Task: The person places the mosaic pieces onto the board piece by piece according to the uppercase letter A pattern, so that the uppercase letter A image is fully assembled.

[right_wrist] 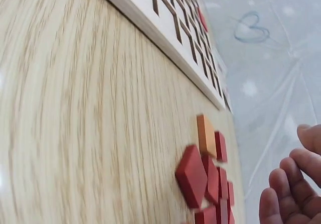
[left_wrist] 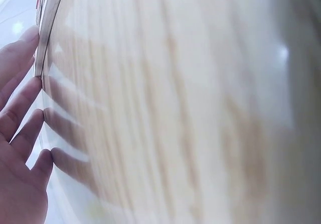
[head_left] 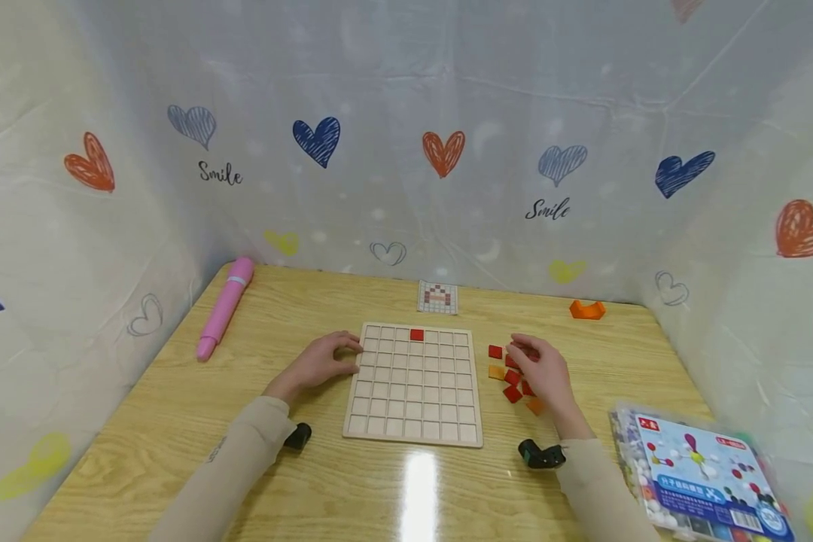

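A pale wooden grid board (head_left: 413, 441) lies flat on the table, with one red square tile (head_left: 416, 335) in its top row. My left hand (head_left: 324, 360) is at the board's left edge; in the left wrist view its fingers (left_wrist: 22, 101) are spread, with tips right at the rim and tabletop. To the right of the board lie several loose red tiles (head_left: 512, 394) and a few orange ones (head_left: 497, 372). Over this pile hovers my right hand (head_left: 543, 370), fingers loosely bent. In the right wrist view, its thumb and fingertips (right_wrist: 296, 174) show nothing between them.
A small pattern card (head_left: 437, 298) lies behind the board. A pink cylinder (head_left: 225, 310) rests at the left, an orange curved piece (head_left: 587, 309) at the back right. A clear plastic box with a printed label (head_left: 711, 474) sits at the front right. Curtains (head_left: 379, 90) enclose the table.
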The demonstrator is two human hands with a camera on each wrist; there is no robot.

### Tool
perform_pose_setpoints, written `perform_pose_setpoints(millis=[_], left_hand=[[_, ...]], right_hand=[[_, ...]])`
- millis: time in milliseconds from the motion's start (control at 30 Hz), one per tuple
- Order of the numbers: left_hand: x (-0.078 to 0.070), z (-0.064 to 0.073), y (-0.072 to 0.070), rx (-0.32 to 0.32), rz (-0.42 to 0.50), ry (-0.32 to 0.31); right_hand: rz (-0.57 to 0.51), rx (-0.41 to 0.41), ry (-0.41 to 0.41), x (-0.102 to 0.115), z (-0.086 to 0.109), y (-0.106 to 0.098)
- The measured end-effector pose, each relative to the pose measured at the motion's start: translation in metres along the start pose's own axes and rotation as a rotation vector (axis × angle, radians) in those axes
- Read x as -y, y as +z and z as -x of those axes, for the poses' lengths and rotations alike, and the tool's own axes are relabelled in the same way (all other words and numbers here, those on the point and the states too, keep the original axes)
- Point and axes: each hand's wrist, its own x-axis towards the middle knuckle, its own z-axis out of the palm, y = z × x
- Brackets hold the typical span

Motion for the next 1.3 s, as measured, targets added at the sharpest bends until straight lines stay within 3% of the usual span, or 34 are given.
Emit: perform_pose_setpoints(millis=[133, 267, 633, 1300], left_hand=[[0.000, 0.000, 0.001, -0.008, 0.000, 0.029], [0.001, 0.000, 0.001, -0.019, -0.013, 0.050], [0.000, -0.002, -0.001, 0.005, 0.013, -0.004], [-0.002, -0.001, 0.000, 0.004, -0.002, -0.025]], right_hand=[[-0.017, -0.005, 0.072, -0.005, 0.003, -0.014], [0.008, -0.004, 0.085, -0.011, 0.001, -0.023], [0.075, 0.054, 0.132, -0.037, -0.009, -0.034], [0.189, 0.102, 0.063, -0.043, -0.022, -0.037]])
